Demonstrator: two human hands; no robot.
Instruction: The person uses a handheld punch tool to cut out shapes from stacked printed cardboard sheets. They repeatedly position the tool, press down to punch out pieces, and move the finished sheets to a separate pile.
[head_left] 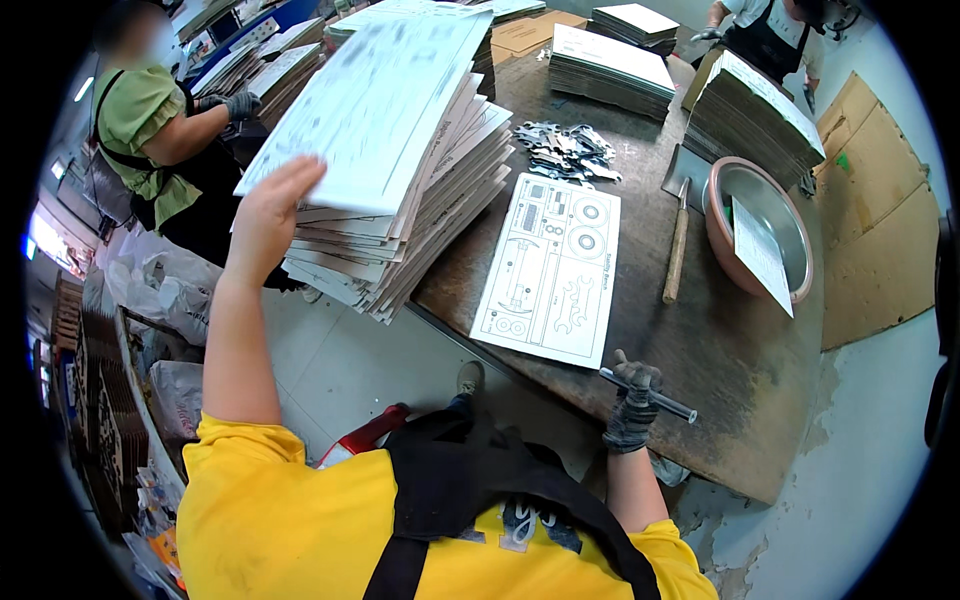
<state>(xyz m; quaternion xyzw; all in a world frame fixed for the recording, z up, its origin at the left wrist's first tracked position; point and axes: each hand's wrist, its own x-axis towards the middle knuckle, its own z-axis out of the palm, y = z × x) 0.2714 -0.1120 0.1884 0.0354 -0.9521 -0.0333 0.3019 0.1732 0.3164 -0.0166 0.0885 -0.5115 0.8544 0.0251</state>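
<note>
My bare left hand (285, 190) is at the near left edge of a white printed cardboard sheet (385, 110), its fingers over the edge and its thumb hidden. Hand and sheet are smeared by motion; the sheet lies tilted atop a tall, uneven stack of printed boards (430, 220). In a grey glove, my right hand (632, 405) is closed around a slim silver metal tube (675, 407) above the table's near edge. Between the hands, a printed board (550, 270) with outline drawings of tools lies flat on the table.
Behind the flat board is a pile of small open-end wrenches (567, 153). To the right are a wooden-handled hammer (677, 250) and a basin (715, 215) with a card leaning inside. More board stacks (612, 75) stand farther back. Two co-workers (150, 130) work nearby.
</note>
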